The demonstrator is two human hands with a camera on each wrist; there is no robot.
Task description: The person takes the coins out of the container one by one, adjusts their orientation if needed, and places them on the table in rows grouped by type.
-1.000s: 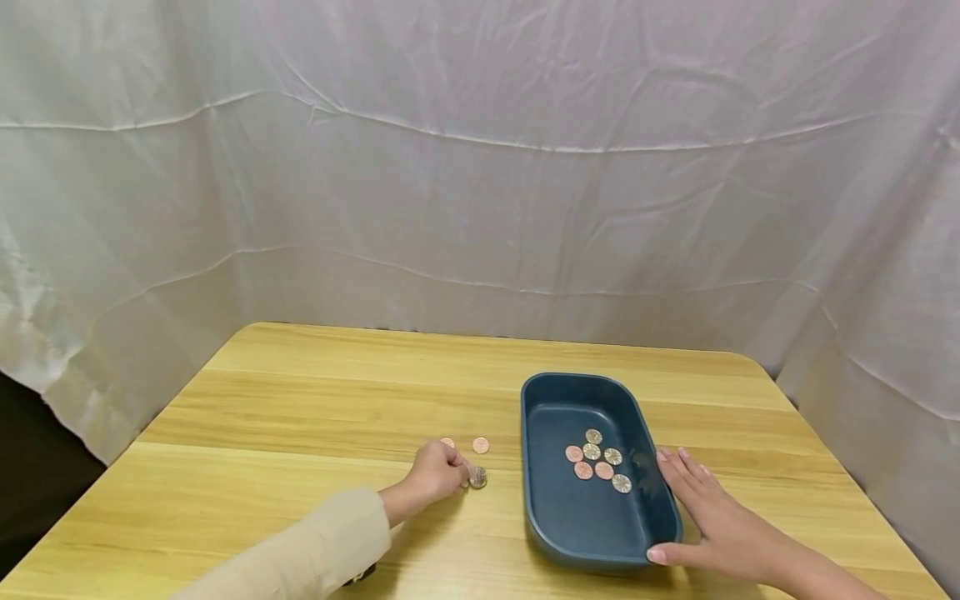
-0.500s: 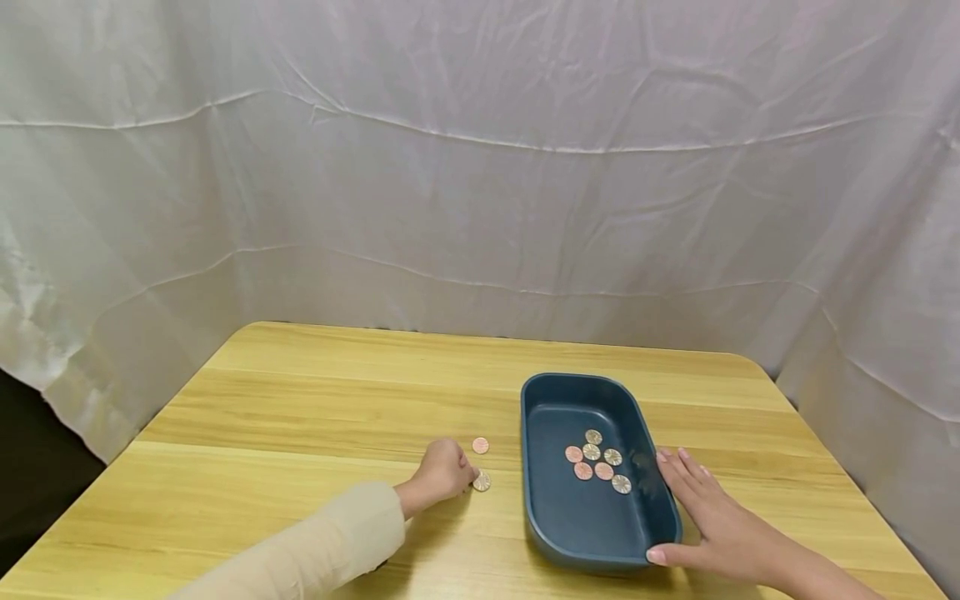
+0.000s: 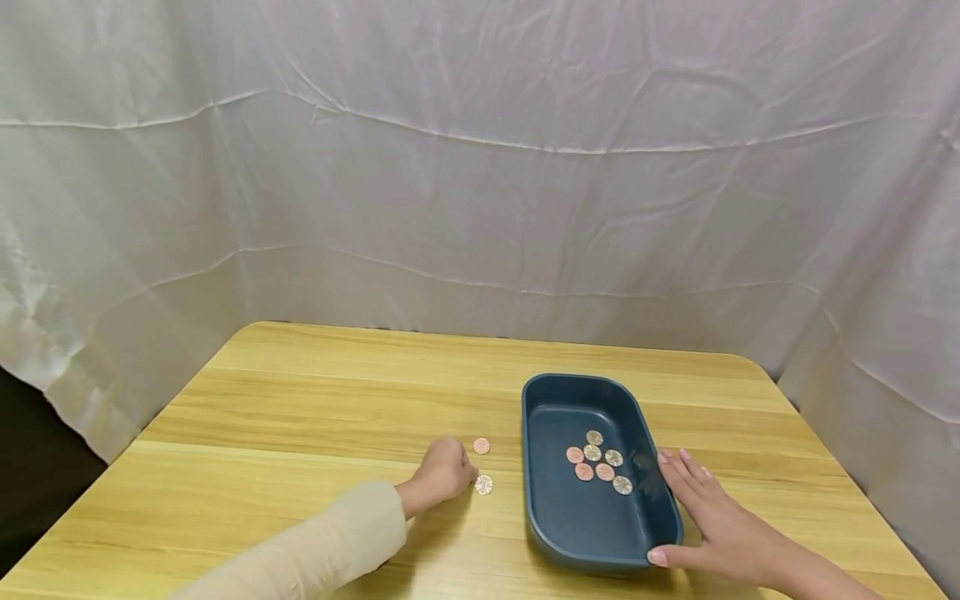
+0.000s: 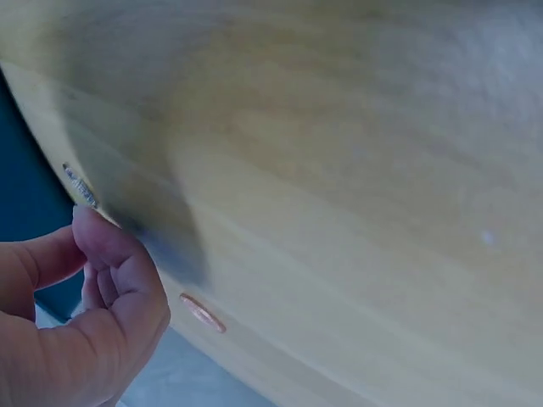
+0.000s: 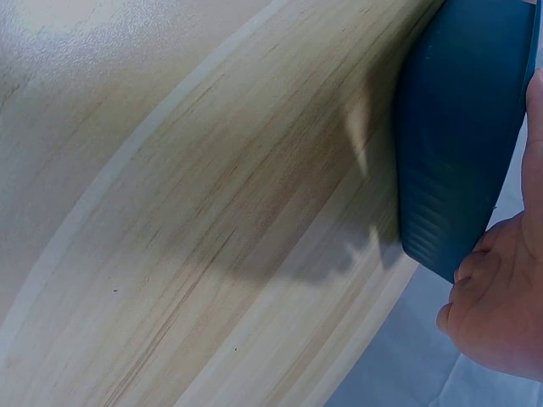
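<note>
In the head view my left hand (image 3: 441, 469) has its fingers curled, fingertips right at the edge of a pale metallic coin (image 3: 483, 484) lying on the table. The left wrist view has thumb and index finger meeting beside that coin (image 4: 81, 185), with nothing visible between them. A copper coin (image 3: 482, 446) lies just beyond the hand; a copper coin (image 4: 202, 312) also shows near the knuckles in the left wrist view. My right hand (image 3: 720, 525) rests against the right side of a dark blue tray (image 3: 551, 521), fingers straight, thumb at its rim.
Inside the tray lie several coins, some copper such as this coin (image 3: 584, 472) and some pale such as this coin (image 3: 622, 485). The wooden table (image 3: 322, 400) has rounded far corners. Pale cloth (image 3: 480, 208) hangs behind it and at both sides.
My left hand has shifted slightly right, covering the spot where a copper coin showed earlier. The pale coin has slid a little right and now lies flat. The right hand has stayed put.
</note>
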